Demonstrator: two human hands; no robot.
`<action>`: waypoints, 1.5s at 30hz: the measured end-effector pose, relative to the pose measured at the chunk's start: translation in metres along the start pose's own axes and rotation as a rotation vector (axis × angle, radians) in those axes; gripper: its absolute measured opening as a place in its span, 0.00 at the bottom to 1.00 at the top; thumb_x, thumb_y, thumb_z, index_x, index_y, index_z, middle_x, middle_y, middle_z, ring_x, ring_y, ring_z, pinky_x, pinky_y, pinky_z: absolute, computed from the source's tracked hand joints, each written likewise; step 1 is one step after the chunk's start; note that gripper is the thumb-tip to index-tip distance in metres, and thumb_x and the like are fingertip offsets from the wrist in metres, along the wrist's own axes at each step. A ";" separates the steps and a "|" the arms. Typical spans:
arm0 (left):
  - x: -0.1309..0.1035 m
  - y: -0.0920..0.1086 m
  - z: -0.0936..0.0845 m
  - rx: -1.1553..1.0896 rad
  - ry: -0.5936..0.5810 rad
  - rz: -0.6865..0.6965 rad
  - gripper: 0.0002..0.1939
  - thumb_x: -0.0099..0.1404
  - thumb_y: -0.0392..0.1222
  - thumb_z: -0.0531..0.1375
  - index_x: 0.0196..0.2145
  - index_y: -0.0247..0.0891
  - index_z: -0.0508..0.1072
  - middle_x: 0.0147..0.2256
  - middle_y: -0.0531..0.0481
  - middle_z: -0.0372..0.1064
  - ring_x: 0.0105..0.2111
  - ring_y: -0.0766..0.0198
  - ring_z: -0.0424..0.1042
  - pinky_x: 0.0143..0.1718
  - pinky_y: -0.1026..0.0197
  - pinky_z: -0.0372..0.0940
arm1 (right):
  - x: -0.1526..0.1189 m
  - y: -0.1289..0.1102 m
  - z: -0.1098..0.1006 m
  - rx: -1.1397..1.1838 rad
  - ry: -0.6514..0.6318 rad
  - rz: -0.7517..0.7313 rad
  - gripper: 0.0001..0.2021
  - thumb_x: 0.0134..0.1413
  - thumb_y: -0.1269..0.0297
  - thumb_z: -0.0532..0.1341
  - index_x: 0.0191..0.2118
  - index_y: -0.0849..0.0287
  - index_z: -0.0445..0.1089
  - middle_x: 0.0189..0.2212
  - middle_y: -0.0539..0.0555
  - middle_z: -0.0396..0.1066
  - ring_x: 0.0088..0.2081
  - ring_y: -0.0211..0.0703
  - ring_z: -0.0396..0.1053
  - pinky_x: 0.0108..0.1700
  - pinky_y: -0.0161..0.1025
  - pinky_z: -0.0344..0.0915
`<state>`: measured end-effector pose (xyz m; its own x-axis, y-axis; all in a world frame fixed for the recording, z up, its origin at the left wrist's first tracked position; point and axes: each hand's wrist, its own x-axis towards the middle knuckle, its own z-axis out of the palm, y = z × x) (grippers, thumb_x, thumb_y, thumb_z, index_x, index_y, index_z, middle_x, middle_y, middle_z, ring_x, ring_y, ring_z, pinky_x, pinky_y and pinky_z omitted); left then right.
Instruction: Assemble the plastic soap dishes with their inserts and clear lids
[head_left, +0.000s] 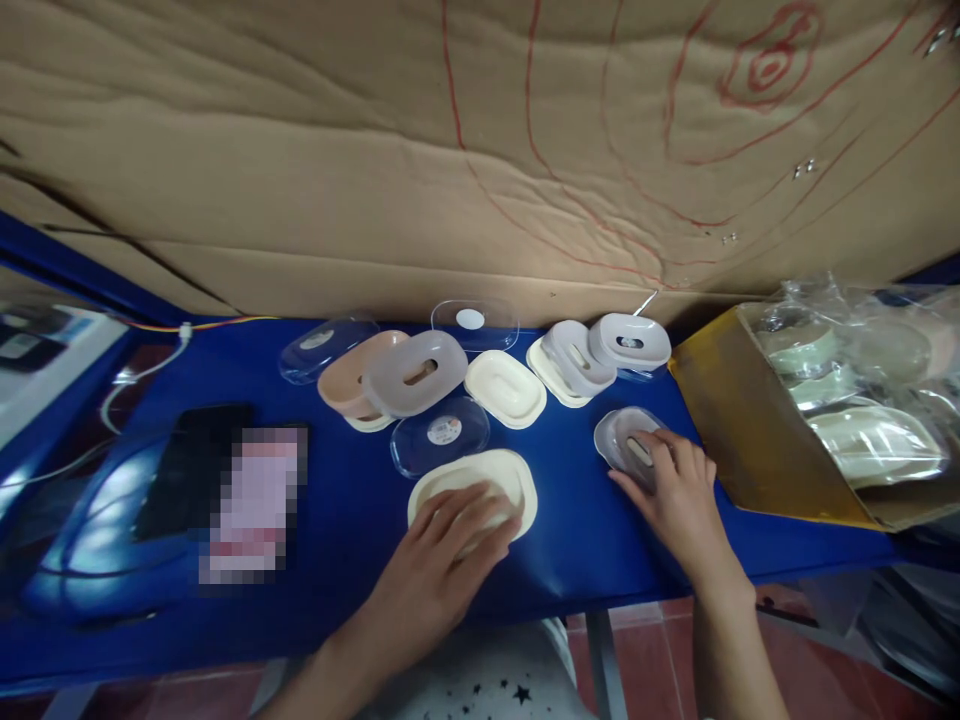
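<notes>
My left hand (450, 545) lies over a cream oval tray (524, 490) near the front edge of the table. Its fingers are loosely bent and rest on the tray's inside, thumb apart. To the right, my right hand (679, 490) grips a pale grey oval dish with a slot (617, 436), thumb at its near side and fingers on top. What lies under that dish is partly hidden. Just beyond my left hand is a clear plastic lid (409, 447) with a round sticker. Another cream oval tray (506, 388) lies behind it.
Grey and peach slotted dishes (415, 352) stand at the back, with more grey dishes (630, 328) further right. An open cardboard box (720, 400) of bagged dishes stands at right. A phone (255, 500) and cables lie left. Brown paper (337, 180) covers the back wall.
</notes>
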<state>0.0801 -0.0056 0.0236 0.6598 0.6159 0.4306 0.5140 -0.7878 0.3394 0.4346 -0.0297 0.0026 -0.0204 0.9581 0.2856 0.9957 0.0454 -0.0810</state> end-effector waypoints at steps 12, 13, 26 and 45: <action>0.028 -0.036 0.020 0.291 -0.169 0.025 0.27 0.71 0.28 0.62 0.65 0.42 0.71 0.69 0.36 0.65 0.71 0.41 0.62 0.75 0.27 0.47 | 0.017 -0.001 -0.001 0.347 0.019 0.072 0.27 0.74 0.49 0.60 0.72 0.48 0.62 0.72 0.62 0.62 0.73 0.63 0.60 0.70 0.65 0.60; 0.028 -0.031 0.020 0.286 -0.152 0.020 0.24 0.73 0.32 0.63 0.64 0.43 0.72 0.69 0.37 0.66 0.70 0.43 0.64 0.75 0.28 0.46 | 0.017 -0.001 -0.001 0.253 0.079 0.097 0.26 0.74 0.50 0.59 0.72 0.49 0.63 0.72 0.63 0.62 0.74 0.66 0.58 0.70 0.68 0.57; 0.013 -0.031 0.015 0.320 -0.092 -0.115 0.16 0.76 0.36 0.63 0.59 0.42 0.75 0.61 0.38 0.74 0.60 0.43 0.73 0.65 0.35 0.60 | -0.009 -0.050 0.004 0.210 -0.014 -0.121 0.23 0.76 0.63 0.58 0.72 0.53 0.62 0.60 0.60 0.78 0.56 0.57 0.77 0.57 0.51 0.63; -0.013 -0.061 0.013 0.452 0.221 -0.449 0.06 0.76 0.36 0.63 0.49 0.41 0.76 0.46 0.42 0.75 0.44 0.49 0.75 0.47 0.48 0.64 | 0.005 -0.011 0.027 0.184 0.154 -0.123 0.28 0.70 0.71 0.56 0.71 0.43 0.63 0.67 0.60 0.68 0.69 0.64 0.66 0.67 0.65 0.62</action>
<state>0.0475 0.0342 -0.0130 0.2257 0.8319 0.5069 0.9229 -0.3492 0.1622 0.4215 -0.0177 -0.0206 -0.1125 0.8885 0.4449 0.9530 0.2232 -0.2047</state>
